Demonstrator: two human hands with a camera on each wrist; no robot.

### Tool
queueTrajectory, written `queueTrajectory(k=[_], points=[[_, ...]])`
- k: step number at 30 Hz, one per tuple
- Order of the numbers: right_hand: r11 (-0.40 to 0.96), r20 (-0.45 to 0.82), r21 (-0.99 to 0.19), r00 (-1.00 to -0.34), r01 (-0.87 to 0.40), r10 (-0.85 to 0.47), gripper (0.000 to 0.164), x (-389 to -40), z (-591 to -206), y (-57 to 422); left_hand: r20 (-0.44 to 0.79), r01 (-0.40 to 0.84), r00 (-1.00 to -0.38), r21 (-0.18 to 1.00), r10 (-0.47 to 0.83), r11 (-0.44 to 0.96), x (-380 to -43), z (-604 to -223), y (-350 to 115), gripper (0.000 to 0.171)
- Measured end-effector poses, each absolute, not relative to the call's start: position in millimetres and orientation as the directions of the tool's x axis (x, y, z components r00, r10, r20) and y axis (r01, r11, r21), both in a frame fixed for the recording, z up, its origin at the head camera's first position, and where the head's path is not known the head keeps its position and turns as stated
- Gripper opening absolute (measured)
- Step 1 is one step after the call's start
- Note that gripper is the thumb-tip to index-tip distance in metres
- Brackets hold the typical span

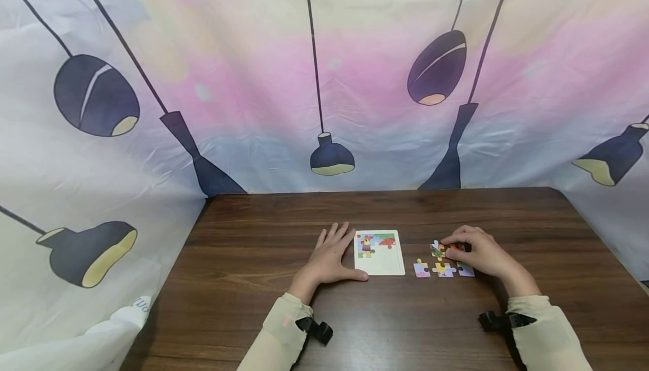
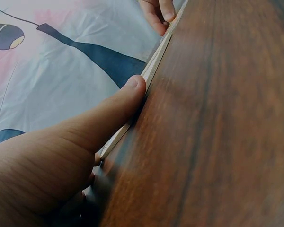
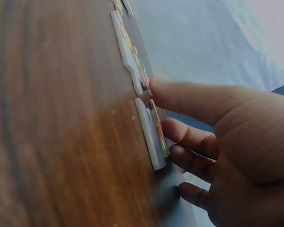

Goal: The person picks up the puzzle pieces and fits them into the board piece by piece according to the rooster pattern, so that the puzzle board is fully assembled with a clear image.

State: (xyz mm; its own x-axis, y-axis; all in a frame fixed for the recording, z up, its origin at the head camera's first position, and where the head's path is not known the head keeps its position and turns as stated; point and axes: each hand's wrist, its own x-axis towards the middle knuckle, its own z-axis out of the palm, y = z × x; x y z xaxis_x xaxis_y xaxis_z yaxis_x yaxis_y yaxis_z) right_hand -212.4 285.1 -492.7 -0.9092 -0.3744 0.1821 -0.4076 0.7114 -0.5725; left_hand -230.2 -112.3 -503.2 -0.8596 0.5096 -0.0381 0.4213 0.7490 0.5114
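Note:
A white-framed puzzle board [image 1: 387, 267] lies on the table, its upper part covered by several joined pieces that show a rooster [image 1: 367, 243]. Fingers spread, my left hand [image 1: 329, 258] rests at the board's left side, the thumb along its near edge. To the right, my right hand [image 1: 474, 250] bends over loose pieces, thumb and fingertips pinching a reddish puzzle piece [image 3: 159, 130] low over the table. Just left of those fingertips lies a green-and-white puzzle piece [image 1: 436, 249]. In front are a yellow-and-purple piece [image 1: 444, 270] and a lilac piece [image 1: 466, 270], partly under the hand.
Another lilac piece [image 1: 421, 270] with a yellow tab lies between the board and the other loose pieces. The dark wooden table [image 1: 253, 247] ends at a cloth backdrop [image 1: 263, 106] printed with lamps. Each sleeve carries a black wrist strap [image 1: 316, 329].

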Motion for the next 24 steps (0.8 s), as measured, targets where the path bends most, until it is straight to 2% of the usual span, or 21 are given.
queueTrajectory(k=[9,18,24], points=[[0.726,0.157,-0.568,-0.917,-0.387,-0.366,0.031,-212.5,-493.7,281.8,-0.036,0.425,-0.858,0.509,0.512,0.748,-229.8,-503.2,-113.1,0.117],[0.76,0.174,-0.508,-0.912,-0.406,-0.371,0.024,-210.1,-491.8,275.6,-0.039,0.426,-0.858,0.504,0.512,0.751,-229.4,-503.2,-112.7,0.117],[0.757,0.188,-0.51,-0.912,-0.408,-0.365,0.02,-208.2,-491.0,275.3,-0.039,0.427,-0.856,0.509,0.515,0.748,-229.3,-502.8,-111.6,0.118]])
